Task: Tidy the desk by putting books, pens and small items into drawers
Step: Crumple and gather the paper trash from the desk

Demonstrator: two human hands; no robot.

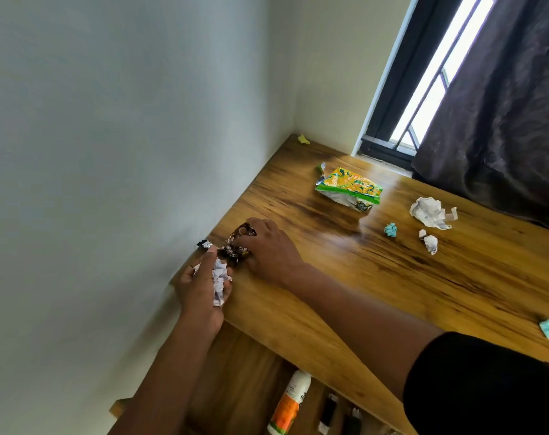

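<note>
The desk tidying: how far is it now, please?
Done: a bottle and small dark items lie in the open drawer. In hand: left hand holds crumpled paper; right hand grips a brown wrapper. Left: green packet, white and teal paper balls.

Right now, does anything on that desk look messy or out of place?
Yes. Rubbish is scattered over the wooden desk: a torn green snack bag, crumpled white paper and small teal wads. The left hand holds crumpled paper; the right hand grips a brown wrapper.
</note>
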